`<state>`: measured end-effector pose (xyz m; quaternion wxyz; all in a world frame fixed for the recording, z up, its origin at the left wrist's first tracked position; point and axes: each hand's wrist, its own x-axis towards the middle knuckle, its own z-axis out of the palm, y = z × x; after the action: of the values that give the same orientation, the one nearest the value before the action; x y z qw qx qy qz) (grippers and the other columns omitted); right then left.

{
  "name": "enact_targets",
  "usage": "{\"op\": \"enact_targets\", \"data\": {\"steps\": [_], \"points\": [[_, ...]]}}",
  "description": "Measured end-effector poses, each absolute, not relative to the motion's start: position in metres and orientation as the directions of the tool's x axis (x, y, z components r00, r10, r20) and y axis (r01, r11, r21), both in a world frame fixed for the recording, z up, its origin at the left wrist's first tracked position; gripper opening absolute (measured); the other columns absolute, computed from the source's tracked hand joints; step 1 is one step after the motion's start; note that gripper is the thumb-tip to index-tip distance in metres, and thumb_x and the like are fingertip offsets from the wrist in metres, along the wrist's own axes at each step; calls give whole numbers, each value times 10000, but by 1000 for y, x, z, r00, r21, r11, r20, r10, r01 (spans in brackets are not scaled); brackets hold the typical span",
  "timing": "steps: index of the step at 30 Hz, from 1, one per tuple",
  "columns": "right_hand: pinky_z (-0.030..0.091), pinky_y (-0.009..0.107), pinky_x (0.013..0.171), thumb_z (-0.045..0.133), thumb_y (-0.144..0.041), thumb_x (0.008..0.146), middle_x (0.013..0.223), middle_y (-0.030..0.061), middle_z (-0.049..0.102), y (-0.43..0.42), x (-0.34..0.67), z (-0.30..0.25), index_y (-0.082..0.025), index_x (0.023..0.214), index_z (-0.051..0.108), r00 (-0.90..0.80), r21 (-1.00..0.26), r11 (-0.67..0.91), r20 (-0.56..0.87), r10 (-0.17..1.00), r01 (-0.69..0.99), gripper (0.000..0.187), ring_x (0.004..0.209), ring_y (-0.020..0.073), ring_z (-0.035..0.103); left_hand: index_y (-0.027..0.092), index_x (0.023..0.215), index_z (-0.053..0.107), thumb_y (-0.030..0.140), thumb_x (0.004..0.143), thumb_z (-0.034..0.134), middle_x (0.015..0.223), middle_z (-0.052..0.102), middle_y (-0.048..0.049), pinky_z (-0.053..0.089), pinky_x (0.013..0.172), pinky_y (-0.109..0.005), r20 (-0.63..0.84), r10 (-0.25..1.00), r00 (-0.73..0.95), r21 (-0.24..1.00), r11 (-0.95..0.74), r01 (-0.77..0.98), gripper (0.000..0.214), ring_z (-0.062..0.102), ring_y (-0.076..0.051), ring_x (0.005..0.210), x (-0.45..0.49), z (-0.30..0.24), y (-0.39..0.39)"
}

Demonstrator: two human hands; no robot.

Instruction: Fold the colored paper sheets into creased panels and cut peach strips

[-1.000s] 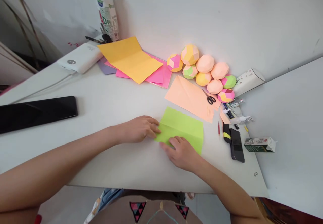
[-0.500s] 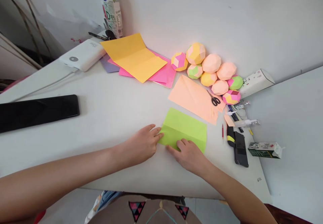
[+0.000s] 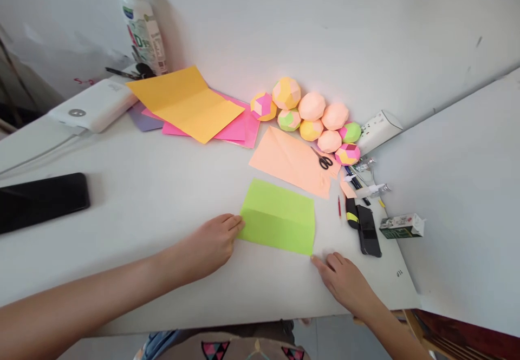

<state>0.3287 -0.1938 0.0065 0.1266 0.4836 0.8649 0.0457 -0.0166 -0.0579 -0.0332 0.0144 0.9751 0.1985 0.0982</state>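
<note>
A green sheet of paper (image 3: 278, 218) with a crease across it lies on the white table. My left hand (image 3: 219, 241) is at its left edge, fingertips drawn together on the paper. Down at the near right corner, my right hand (image 3: 345, 281) touches the sheet with its stretched index finger, while its other fingers are bent. The right thumb is hidden. Just beyond the green sheet lies a peach sheet (image 3: 280, 157), with black-handled scissors (image 3: 324, 161) on its right part.
Several faceted paper balls (image 3: 312, 106) sit along the wall. Orange paper (image 3: 189, 105) tops pink sheets at the back left. A black phone (image 3: 44, 200) and white power bank (image 3: 97, 105) lie left. At right are another phone (image 3: 369, 231) and a drink carton (image 3: 402, 226).
My right hand has moved right along the near edge of the green paper, to its corner. My left hand stays at the left edge, its fingers closer together. The camera view has shifted.
</note>
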Motion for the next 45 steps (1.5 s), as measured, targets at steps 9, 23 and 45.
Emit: {"op": "enact_targets", "data": {"steps": [9, 23, 45], "points": [[483, 326, 664, 458, -236, 866, 937, 70, 578, -158, 309, -4, -199, 1157, 538, 38, -507, 8, 82, 996, 862, 304, 795, 182, 556, 128, 770, 737, -15, 695, 501, 1097, 657, -182, 441, 907, -434, 234, 380, 895, 58, -924, 377, 286, 556, -316, 1080, -9, -45, -70], [443, 293, 575, 717, -430, 618, 699, -38, 561, -64, 302, -5, -197, 1060, 512, 292, -981, -142, -98, 951, 133, 540, 622, 150, 578, 173, 989, 614, 161, 879, 405, 1239, 555, -120, 497, 924, -430, 461, 709, 534, 474, -705, 528, 236, 507, -253, 1186, -7, -55, -25], [481, 320, 741, 729, -410, 716, 798, 2, 609, -87, 295, -20, -231, 1114, 572, 303, -989, 46, 1, 953, -139, 464, 764, 152, 587, 255, 1323, 334, 414, 848, 575, 1272, 552, -108, 408, 1028, -472, 126, 926, 356, 952, -213, 218, 556, 485, -255, 1242, 0, -57, -24]]}}
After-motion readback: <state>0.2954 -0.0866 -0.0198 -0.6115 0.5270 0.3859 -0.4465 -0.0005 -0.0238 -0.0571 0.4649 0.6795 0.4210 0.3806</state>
